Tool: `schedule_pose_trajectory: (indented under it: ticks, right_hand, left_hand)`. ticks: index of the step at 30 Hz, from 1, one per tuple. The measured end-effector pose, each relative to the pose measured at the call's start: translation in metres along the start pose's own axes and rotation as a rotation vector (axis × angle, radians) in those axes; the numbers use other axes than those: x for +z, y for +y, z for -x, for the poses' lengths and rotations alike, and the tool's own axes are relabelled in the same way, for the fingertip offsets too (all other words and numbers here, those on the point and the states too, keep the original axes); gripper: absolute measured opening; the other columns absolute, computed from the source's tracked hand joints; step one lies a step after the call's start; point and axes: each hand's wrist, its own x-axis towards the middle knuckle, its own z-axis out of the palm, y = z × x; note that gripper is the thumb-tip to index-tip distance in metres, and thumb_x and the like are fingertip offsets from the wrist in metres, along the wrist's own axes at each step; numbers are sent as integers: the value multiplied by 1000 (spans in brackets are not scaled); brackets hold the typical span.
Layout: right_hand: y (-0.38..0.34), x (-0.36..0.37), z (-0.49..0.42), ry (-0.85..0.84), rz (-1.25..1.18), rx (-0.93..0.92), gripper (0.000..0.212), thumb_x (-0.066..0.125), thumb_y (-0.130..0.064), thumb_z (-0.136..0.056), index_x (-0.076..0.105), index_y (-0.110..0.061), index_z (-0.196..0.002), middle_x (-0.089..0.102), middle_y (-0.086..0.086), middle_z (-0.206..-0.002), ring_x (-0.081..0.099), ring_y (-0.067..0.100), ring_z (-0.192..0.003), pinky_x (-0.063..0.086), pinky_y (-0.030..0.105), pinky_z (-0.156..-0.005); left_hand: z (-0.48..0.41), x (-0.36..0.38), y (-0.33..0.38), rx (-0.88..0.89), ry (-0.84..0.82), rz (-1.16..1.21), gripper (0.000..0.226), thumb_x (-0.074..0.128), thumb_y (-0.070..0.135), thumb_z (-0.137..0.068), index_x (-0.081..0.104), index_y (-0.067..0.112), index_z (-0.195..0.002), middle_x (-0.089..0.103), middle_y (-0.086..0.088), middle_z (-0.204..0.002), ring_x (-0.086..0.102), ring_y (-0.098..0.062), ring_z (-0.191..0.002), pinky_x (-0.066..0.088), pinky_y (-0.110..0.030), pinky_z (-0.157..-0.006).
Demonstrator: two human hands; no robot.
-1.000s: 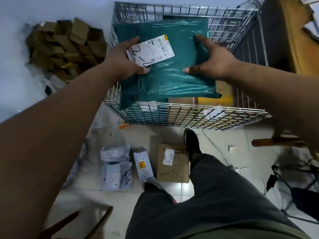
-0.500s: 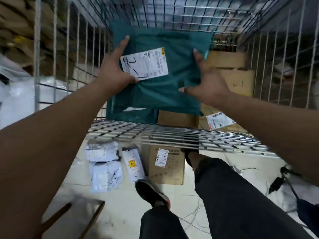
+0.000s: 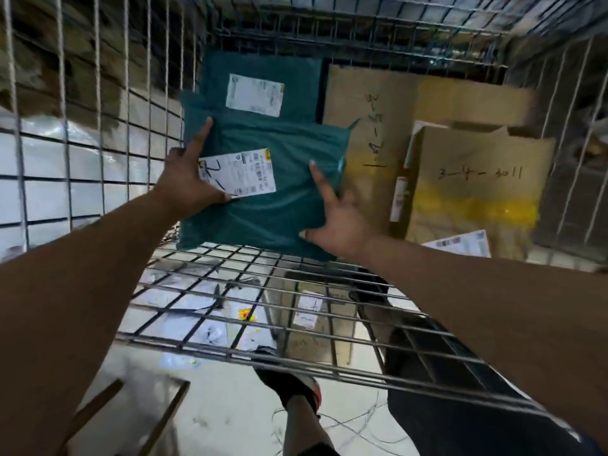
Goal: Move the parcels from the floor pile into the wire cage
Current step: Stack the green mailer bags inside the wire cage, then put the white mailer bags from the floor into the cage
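Note:
A green mailer bag (image 3: 283, 192) with a white label is deep inside the wire cage (image 3: 263, 327), held between both my hands. My left hand (image 3: 189, 182) grips its left edge, thumb on the label. At the bag's right edge my right hand (image 3: 335, 215) presses with fingers spread. Behind the bag lies a second green mailer (image 3: 263, 83) with its own label. Cardboard boxes (image 3: 473, 179) fill the cage's right side. Through the cage's front mesh I see white parcels (image 3: 210, 320) and a brown box (image 3: 312, 324) on the floor.
The cage's front rail crosses under my forearms. The left cage wall (image 3: 82, 126) stands close to the bag. My shoe (image 3: 292, 386) and dark trouser leg (image 3: 460, 390) are on the pale floor below. A wooden frame (image 3: 131, 413) lies at the lower left.
The green mailer has gone from above the cage rim down into the cage, over the other green mailer. My view has dropped closer to the cage. My right hand's fingers have spread.

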Motion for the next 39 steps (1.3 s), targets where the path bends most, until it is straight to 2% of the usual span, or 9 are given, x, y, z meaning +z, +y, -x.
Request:
schedule_pose_trajectory:
  ticks: [8,13,17,21,25,30,35,37,39]
  right_hand:
    - [-1,62,-54,-64,8,-9,115,78,-37,-85,-13,-62,-151,14,15,-156,42,36,-137,37,29,-111]
    - [1,76,-68,-142,31,1,119,79,-38,-83,-16,-61,-151,17,13,-149,40,34,-136,34,26,-112]
    - [-1,74,-68,-231,153,-19,115,76,-41,-84,-13,-53,-155,23,18,-149,40,33,-135,34,27,-111]
    - [-29,48,-59,-168,375,-89,105,71,-40,-89,-6,-38,-162,36,23,-153,42,31,-138,42,29,-105]
    - [-87,4,-25,-7,369,-246,97,71,-44,-89,9,-33,-163,40,15,-152,44,29,-137,44,33,-105]
    - [-156,-15,45,81,431,-376,93,73,-45,-88,16,-37,-161,41,15,-145,51,34,-125,48,41,-99]
    - [-191,3,128,102,585,-427,83,71,-43,-91,25,-32,-159,44,14,-147,54,33,-122,44,33,-97]
    - [-204,17,165,167,514,-462,77,71,-41,-92,31,-35,-156,45,9,-149,55,28,-124,46,36,-105]
    - [-211,36,198,236,331,-515,68,72,-36,-92,39,-37,-152,49,3,-144,57,19,-122,50,35,-103]
  left_hand:
    - [-19,20,-53,-138,0,-51,146,99,17,-62,-5,59,-156,36,-23,-143,52,-43,-124,46,-33,-95]
    - [-21,23,-66,-137,0,-44,144,97,17,-66,-9,60,-154,34,-26,-149,49,-44,-130,51,-42,-102]
    - [-15,20,-57,-149,-84,-173,130,90,23,-78,-8,52,-158,-1,-25,-168,20,-41,-153,29,-41,-122]
    - [4,7,-26,-89,-104,-260,115,83,26,-85,0,44,-162,25,-24,-160,42,-40,-140,38,-39,-114]
    - [40,-26,9,0,-12,-242,105,82,36,-83,12,42,-162,49,-12,-152,53,-33,-130,47,-44,-107]
    - [111,-54,24,75,148,-275,88,77,48,-79,33,43,-156,57,0,-145,59,-27,-122,50,-40,-97]
    - [195,-71,0,174,281,-111,64,75,42,-83,53,40,-143,67,1,-124,65,-27,-111,55,-44,-94]
    - [231,-76,-20,207,376,-4,57,72,38,-84,58,40,-140,66,0,-110,65,-27,-105,56,-42,-91]
    - [263,-78,-47,222,451,87,54,72,40,-84,61,42,-137,59,-4,-116,63,-26,-107,53,-39,-94]
